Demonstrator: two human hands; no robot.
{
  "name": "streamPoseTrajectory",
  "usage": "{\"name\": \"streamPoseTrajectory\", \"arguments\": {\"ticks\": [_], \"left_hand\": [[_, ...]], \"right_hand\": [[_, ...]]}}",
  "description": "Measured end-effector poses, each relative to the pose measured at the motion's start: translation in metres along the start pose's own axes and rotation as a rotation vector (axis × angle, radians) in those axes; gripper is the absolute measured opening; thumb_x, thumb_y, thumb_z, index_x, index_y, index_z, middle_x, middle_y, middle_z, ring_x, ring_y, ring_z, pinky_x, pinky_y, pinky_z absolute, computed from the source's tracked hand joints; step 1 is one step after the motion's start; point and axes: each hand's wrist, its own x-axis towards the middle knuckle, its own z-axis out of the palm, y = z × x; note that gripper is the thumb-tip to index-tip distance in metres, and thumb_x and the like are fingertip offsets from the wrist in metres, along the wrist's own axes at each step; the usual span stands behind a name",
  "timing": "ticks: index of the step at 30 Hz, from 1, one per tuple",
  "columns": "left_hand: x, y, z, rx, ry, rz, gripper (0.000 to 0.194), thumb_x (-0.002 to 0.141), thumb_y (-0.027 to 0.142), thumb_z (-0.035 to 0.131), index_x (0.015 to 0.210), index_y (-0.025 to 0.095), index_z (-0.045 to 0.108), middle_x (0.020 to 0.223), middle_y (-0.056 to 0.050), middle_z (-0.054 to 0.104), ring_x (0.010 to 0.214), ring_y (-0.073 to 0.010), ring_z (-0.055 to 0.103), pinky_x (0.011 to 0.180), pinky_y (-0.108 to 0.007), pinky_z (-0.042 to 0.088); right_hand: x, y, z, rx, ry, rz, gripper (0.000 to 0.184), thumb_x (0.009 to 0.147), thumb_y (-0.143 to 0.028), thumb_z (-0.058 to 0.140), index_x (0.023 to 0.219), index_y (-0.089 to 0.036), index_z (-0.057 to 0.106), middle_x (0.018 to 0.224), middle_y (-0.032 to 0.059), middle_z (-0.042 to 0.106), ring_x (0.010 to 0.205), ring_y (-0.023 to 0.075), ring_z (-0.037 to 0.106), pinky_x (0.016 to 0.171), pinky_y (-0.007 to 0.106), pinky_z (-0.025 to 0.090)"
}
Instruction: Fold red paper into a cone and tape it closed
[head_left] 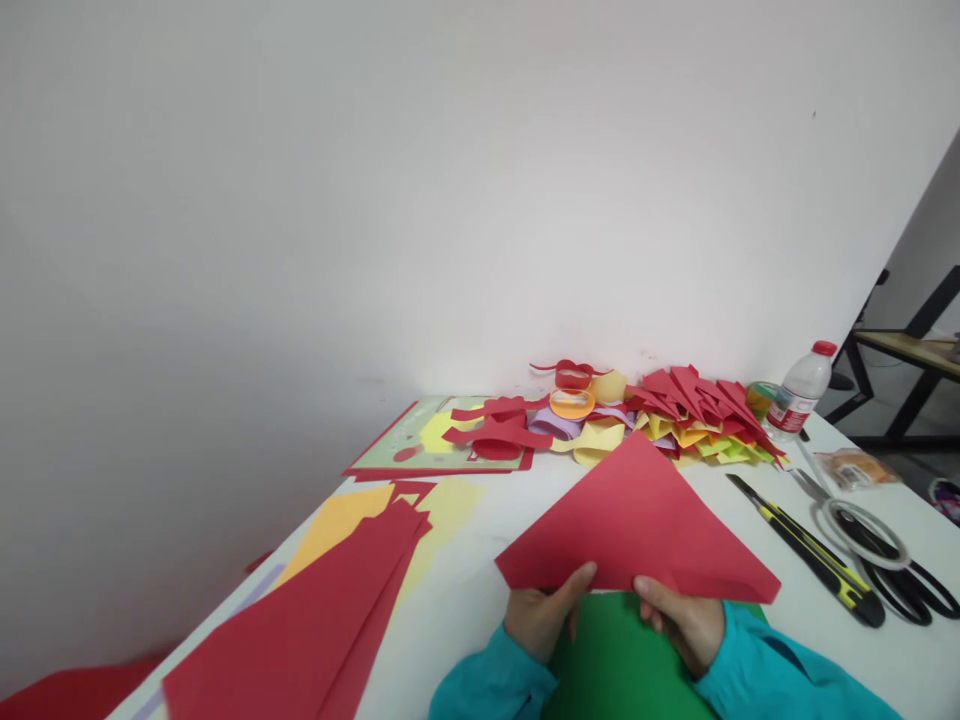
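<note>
Between both hands I hold a folded red sheet of paper (637,520), roughly a triangle with its peak pointing away from me. My left hand (546,615) pinches the near edge left of the middle, thumb on top and the other fingers mostly hidden underneath. Right of the middle, my right hand (681,620) grips the same edge, also with the thumb on top. Below the hands lies a green sheet (615,665), partly covered by the red paper and my sleeves.
Red cut sheets (300,620) lie at left. Paper strips and rings (502,430) and folded red pieces (694,395) sit by the wall. At right are a yellow-black utility knife (814,555), scissors (900,590), a tape roll (866,530), a bottle (802,390) and a small packet (855,467).
</note>
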Motion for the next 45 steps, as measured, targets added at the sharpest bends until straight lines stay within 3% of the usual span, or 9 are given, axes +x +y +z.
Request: {"name": "streamPoseTrajectory", "arguments": {"ticks": [5, 10, 16, 22, 36, 45], "left_hand": [[-0.004, 0.004, 0.003, -0.036, 0.016, -0.098, 0.048, 0.064, 0.060, 0.064, 0.044, 0.016, 0.057, 0.027, 0.002, 0.041, 0.028, -0.0091, 0.037, 0.038, -0.025, 0.037], [0.004, 0.006, 0.003, -0.149, 0.055, -0.091, 0.053, 0.063, 0.063, 0.063, 0.045, 0.015, 0.055, 0.027, 0.002, 0.041, 0.025, -0.0092, 0.037, 0.031, -0.023, 0.030], [0.011, 0.004, -0.001, -0.225, 0.050, -0.103, 0.065, 0.069, 0.074, 0.044, 0.047, 0.014, 0.056, 0.032, -0.001, 0.047, 0.025, -0.0098, 0.039, 0.029, -0.023, 0.027], [-0.002, 0.003, 0.001, -0.031, -0.099, -0.013, 0.047, 0.060, 0.059, 0.067, 0.046, 0.016, 0.055, 0.029, 0.003, 0.041, 0.028, -0.0088, 0.037, 0.037, -0.024, 0.033], [-0.003, 0.002, 0.004, -0.019, -0.153, -0.092, 0.046, 0.065, 0.059, 0.062, 0.047, 0.017, 0.056, 0.029, 0.003, 0.042, 0.028, -0.0095, 0.038, 0.037, -0.024, 0.031], [-0.019, 0.004, 0.012, 0.088, -0.178, -0.026, 0.033, 0.064, 0.045, 0.068, 0.044, 0.020, 0.057, 0.029, 0.004, 0.042, 0.032, -0.0126, 0.043, 0.050, -0.028, 0.044]], "right_hand": [[0.001, 0.003, 0.001, 0.021, 0.015, -0.013, 0.045, 0.058, -0.059, 0.071, 0.043, -0.018, 0.059, 0.039, -0.0026, 0.048, 0.044, 0.0097, 0.044, 0.051, 0.026, 0.035], [0.004, 0.005, -0.001, 0.031, 0.048, -0.036, 0.042, 0.058, -0.055, 0.073, 0.044, -0.018, 0.059, 0.040, -0.0018, 0.049, 0.042, 0.0098, 0.043, 0.049, 0.026, 0.034], [0.006, 0.006, -0.003, 0.087, 0.044, -0.055, 0.040, 0.056, -0.053, 0.075, 0.045, -0.018, 0.059, 0.041, -0.0013, 0.050, 0.044, 0.0109, 0.044, 0.051, 0.027, 0.036], [0.005, 0.009, -0.007, 0.000, -0.018, 0.005, 0.046, 0.059, -0.060, 0.069, 0.045, -0.018, 0.058, 0.041, -0.0015, 0.048, 0.046, 0.0112, 0.044, 0.052, 0.027, 0.035], [0.004, 0.006, -0.008, -0.064, -0.034, -0.042, 0.044, 0.064, -0.058, 0.067, 0.046, -0.018, 0.059, 0.042, -0.0019, 0.049, 0.047, 0.0114, 0.045, 0.054, 0.027, 0.036], [-0.007, -0.008, 0.000, -0.162, -0.095, -0.085, 0.043, 0.061, -0.059, 0.068, 0.046, -0.020, 0.061, 0.045, -0.0015, 0.054, 0.048, 0.0116, 0.048, 0.056, 0.027, 0.039]]}}
